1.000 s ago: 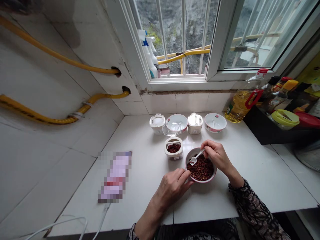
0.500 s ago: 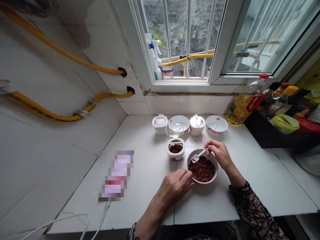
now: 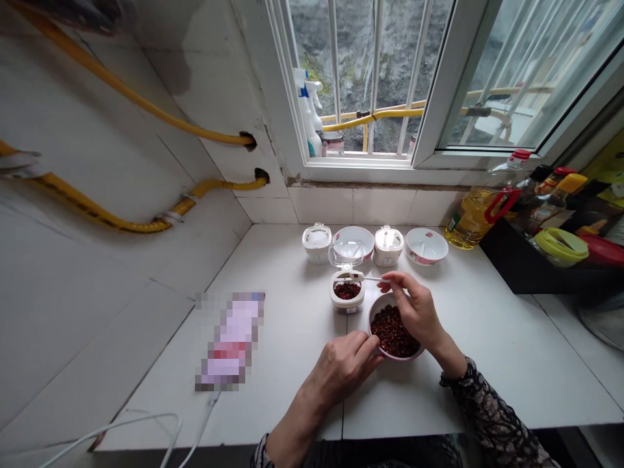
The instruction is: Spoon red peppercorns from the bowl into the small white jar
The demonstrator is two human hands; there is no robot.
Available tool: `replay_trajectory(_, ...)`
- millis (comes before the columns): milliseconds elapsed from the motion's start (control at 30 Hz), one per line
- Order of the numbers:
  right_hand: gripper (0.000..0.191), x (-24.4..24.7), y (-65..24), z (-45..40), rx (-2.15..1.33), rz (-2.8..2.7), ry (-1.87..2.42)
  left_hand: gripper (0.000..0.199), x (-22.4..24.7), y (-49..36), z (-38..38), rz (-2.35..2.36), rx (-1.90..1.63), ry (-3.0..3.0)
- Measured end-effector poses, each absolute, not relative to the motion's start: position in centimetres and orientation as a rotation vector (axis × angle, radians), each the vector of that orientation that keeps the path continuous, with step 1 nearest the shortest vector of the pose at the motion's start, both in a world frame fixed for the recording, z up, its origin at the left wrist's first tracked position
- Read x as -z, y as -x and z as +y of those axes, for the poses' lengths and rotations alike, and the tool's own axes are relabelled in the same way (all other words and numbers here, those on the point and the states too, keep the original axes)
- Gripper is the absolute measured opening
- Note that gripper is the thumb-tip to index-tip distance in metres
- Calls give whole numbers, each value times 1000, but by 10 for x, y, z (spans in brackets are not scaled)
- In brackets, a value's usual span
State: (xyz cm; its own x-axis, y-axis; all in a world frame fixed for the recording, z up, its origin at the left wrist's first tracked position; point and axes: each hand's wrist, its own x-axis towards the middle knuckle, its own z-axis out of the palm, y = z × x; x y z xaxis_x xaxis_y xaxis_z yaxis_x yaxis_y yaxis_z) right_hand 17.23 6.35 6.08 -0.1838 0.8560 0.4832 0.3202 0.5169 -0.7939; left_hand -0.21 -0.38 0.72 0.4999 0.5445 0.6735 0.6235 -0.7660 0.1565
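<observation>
My right hand (image 3: 418, 311) pinches the handle of a small white spoon (image 3: 366, 277). The spoon's bowl is tipped over the mouth of an open seasoning jar (image 3: 347, 300), which holds dark red, peppercorn-like spice (image 3: 348, 290) and has its clear lid raised at the back. With thumb and fingers, my left hand (image 3: 344, 365) grips the near left rim of a bowl (image 3: 378, 351). Inside that bowl is a heap of the same dark red spice (image 3: 394, 331). My right hand hangs above the bowl's right side and hides part of it.
Behind stand a jar of white grains (image 3: 316, 244), a floral bowl (image 3: 353, 242), another jar (image 3: 389, 246) and a second floral bowl (image 3: 427, 246). An oil bottle (image 3: 475, 211) and a black condiment rack (image 3: 511, 260) are at right. A blurred-out purple item (image 3: 231, 338) with a white cable lies left.
My right hand has carried the spoon leftward and away from me, from above the bowl's spice to the jar's mouth. My left hand keeps its grip on the rim. The view has shifted slightly.
</observation>
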Motion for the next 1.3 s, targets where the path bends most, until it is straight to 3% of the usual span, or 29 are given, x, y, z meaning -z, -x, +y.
replay_trajectory(133,31,-59,-171,64,-187,-2154,773,24,-8,2,-4,-1029,1117,2623)
replay_trajectory(267,30,-67,-180,61,-115,-2100,758,21,-7,3,-4,-1029,1102,2639)
replay_trajectory(400,21,-74,-197,60,-199,-1970,879,18,-6,4,-5,-1046,1094,2656)
replay_trajectory(733,24,-54,-199,63,-453,-2245,1106,20,-7,5,-6,-1077,1034,2657)
replay_trajectory(1067,19,-62,-207,65,-1067,-1657,1266,23,-10,4,-6,-1065,1056,2631)
replay_trajectory(1300,18,-64,-208,67,-1206,-1504,1236,24,-11,4,-5,-1059,1059,2641)
